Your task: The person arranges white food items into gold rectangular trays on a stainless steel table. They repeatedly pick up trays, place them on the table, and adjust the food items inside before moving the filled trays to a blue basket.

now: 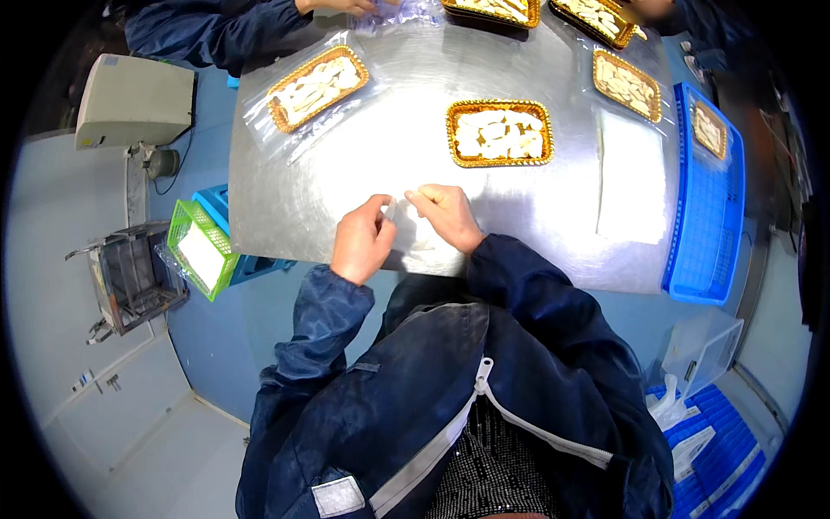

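Observation:
Near the table's front edge, my left hand (364,237) pinches a thin piece of clear plastic film (391,207), probably a bag; glare hides most of its outline. My right hand (447,214) is just beside it, thumb and fingertips closed at the film's upper edge. Beyond my hands sits an unwrapped gold plastic tray (499,163) of pale sliced pieces (496,133). To the far left, another gold tray (318,89) lies in or on a clear plastic bag (259,126). A stack of clear bags (632,181) lies to the right.
The steel table (292,207) carries more filled trays (626,85) at the back. A blue plastic basket (707,227) adjoins its right edge, with a bagged tray (710,130) inside. A green basket (202,250) stands at left. Co-workers' hands (343,5) are across the table.

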Demonstrator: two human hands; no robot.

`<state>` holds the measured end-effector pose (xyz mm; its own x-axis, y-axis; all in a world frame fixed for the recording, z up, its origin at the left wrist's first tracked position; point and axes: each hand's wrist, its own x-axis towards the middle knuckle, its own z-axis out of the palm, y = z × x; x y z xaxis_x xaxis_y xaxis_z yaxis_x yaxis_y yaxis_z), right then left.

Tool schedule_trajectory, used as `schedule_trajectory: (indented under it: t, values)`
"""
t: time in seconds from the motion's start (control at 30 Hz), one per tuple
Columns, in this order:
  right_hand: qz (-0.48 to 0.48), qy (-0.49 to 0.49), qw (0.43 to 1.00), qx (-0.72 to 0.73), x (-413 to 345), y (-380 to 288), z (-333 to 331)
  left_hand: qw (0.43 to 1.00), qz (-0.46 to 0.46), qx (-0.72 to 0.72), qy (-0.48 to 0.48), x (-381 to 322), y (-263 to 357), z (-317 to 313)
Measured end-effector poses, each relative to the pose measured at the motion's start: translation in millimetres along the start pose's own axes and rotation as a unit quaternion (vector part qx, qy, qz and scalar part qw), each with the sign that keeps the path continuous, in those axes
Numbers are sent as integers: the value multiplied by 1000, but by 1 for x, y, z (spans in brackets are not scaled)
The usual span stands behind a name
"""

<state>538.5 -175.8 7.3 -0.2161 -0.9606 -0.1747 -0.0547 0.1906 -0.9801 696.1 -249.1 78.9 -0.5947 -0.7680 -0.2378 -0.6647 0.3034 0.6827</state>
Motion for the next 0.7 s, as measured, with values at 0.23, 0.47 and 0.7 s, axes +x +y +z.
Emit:
schedule_trajectory:
  t: [0.23,0.47,0.7]
  values:
    - [-59,325,938,-103,22,48,-123,981,-48,-146,119,72,-13,71]
    - [119,275,919,-255,39,74,-210,974,-54,-160,152,97,-12,99]
    - [136,241,952,-128,35,79,-216,963,-89,-184,174,99,-26,107]
